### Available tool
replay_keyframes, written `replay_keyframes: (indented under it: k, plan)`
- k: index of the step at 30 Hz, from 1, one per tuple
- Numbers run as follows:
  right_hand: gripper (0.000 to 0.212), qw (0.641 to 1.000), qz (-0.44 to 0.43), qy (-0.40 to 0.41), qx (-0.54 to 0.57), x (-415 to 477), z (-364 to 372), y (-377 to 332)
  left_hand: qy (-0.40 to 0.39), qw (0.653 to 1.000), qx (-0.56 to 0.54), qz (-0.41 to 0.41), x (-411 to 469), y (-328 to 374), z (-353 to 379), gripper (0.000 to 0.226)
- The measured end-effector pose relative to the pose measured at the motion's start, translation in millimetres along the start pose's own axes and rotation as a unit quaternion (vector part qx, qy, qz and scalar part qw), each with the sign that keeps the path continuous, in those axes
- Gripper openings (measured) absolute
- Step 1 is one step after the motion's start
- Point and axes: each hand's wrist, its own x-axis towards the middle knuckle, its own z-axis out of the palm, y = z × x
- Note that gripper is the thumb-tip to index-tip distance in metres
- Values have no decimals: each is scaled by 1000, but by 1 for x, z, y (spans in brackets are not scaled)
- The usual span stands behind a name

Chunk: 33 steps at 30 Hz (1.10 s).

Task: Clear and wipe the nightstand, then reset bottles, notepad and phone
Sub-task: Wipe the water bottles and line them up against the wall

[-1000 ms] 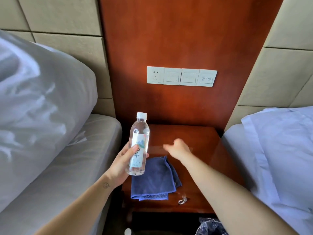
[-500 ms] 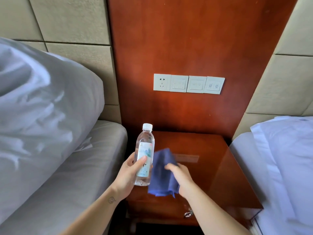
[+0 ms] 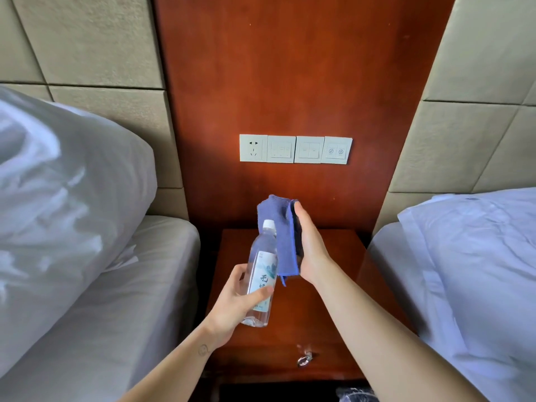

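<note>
While the left hand (image 3: 232, 303) holds the water bottle (image 3: 261, 274) above the worktop's (image 3: 333, 285) front left, its fingers (image 3: 259, 293) wrap the lower body; bottle tilted, white cap (image 3: 269, 224) up. Right hand (image 3: 310, 250) grips a folded blue cloth (image 3: 278, 227) above the worktop's middle, fingers clamped on it, cloth hanging just behind the cap.

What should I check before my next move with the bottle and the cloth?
1. Grip of left hand on water bottle: ok, fingers wrap it, bottle tilted.
2. The white cap on the bottle: ok.
3. The blue cloth held in right hand, lifted above the nightstand: ok.
4. Top of nightstand wiped: cannot tell.
5. Whereabouts of notepad and phone: cannot tell, neither in view.
</note>
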Motion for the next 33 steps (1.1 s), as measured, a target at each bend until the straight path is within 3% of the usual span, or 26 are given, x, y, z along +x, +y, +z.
replay_keyframes:
  k: [3,6,9,13,16,19,22,28,33]
  plan:
    - [38,996,-57,1,-70,1,-1,-1,-24,1000,10,11,-4,5,1,71]
    - [56,991,-68,-19,-112,-3,3,-4,-53,998,12,25,-6,11,4,68]
    - [43,986,-63,-22,-151,-6,10,-12,-61,997,13,37,-5,19,7,68]
    - [19,976,-124,43,-172,-6,17,-21,-37,998,28,47,-5,24,15,69]
    - [25,970,-141,63,-186,-4,22,-25,1,995,89,55,-8,26,23,56]
    - [35,961,-154,77,-216,-7,27,-28,5,986,157,62,-8,22,27,62]
    - [31,955,-162,84,-235,-9,30,-32,21,977,206,53,-6,20,27,54]
    - [15,970,-143,59,-190,-14,29,-46,-63,989,131,30,-7,37,21,43]
    - [6,984,-120,-3,-135,-27,28,-65,-158,987,18,-9,-15,53,20,65]
